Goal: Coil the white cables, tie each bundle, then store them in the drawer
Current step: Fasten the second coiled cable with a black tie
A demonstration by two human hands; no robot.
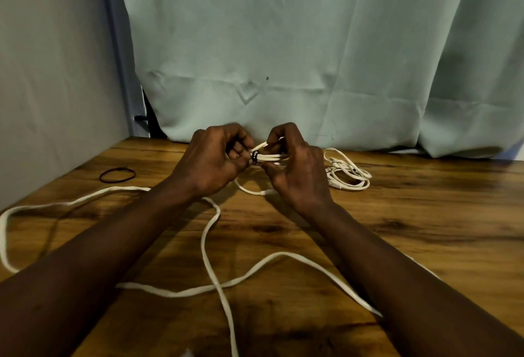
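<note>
Both hands are raised just above the far middle of the wooden surface (425, 214). The right hand (295, 169) curls round a bundle (270, 156) of folded white cable and holds it level. The left hand (209, 158) pinches a black band (255, 157) that wraps the bundle's left end. A tail of cable hangs from the bundle down to the surface between the wrists.

A loose cable (209, 237) sprawls in wide loops across the near and left parts, passing under both forearms. A coil (348, 175) of white cable lies just right of the right hand. A spare band (117, 175) lies flat at far left. A pale curtain (283, 44) hangs behind, with a wall (51, 72) on the left.
</note>
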